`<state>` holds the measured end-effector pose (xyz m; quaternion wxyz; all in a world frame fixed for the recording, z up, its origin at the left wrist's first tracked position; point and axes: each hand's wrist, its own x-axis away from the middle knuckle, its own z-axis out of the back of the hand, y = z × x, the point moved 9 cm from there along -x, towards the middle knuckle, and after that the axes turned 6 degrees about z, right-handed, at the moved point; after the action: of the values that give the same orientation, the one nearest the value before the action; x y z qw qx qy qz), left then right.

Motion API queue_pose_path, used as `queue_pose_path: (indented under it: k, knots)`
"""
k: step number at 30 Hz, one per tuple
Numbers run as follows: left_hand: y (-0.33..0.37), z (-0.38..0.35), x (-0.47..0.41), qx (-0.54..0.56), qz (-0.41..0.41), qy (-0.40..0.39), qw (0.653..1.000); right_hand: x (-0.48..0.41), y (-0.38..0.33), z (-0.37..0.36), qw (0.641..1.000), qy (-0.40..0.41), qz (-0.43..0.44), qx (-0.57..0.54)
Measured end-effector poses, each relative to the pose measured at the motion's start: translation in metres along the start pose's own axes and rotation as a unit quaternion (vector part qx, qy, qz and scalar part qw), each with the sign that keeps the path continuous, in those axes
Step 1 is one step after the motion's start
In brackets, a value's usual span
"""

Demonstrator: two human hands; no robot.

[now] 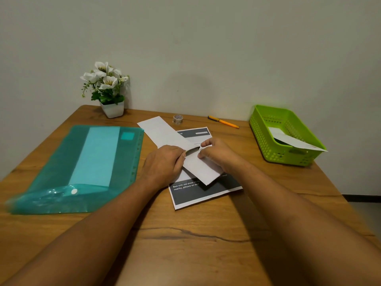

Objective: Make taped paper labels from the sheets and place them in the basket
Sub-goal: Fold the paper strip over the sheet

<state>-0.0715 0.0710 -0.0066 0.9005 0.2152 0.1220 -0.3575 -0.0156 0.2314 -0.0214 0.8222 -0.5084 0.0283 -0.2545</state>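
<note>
In the head view we see the left hand (165, 162) and right hand (218, 155) close together on the white strip (162, 133). Each pinches it between thumb and curled fingers, either side of what looks like a tear. The strip's long axis runs diagonally, from beyond the left hand to under the right wrist, across a printed sheet (206, 195) on the worktop (185, 244). The tape roll (177, 119) stands just beyond the hands. The basket (268, 149) lies well right of the right hand, which we judge the nearer one.
</note>
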Motion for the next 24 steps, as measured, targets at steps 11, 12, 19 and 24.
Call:
queue_pose_path:
  k: [11, 12, 19, 24]
  knots:
    - [-0.006, -0.006, -0.004, -0.013, 0.019, -0.006, 1.000, 0.012, 0.021, 0.003, 0.993, -0.110, -0.044, 0.011]
    - [-0.006, -0.007, -0.004, -0.014, 0.018, -0.006, 1.000, 0.016, 0.024, 0.005, 0.991, -0.119, -0.052, -0.008]
    - [-0.002, -0.006, -0.003, -0.002, 0.004, -0.012, 1.000, 0.013, 0.021, 0.000, 0.992, -0.106, -0.048, -0.053]
    - [0.001, -0.003, 0.000, 0.008, -0.010, -0.007, 1.000, 0.001, 0.008, -0.014, 0.996, -0.048, -0.028, -0.066]
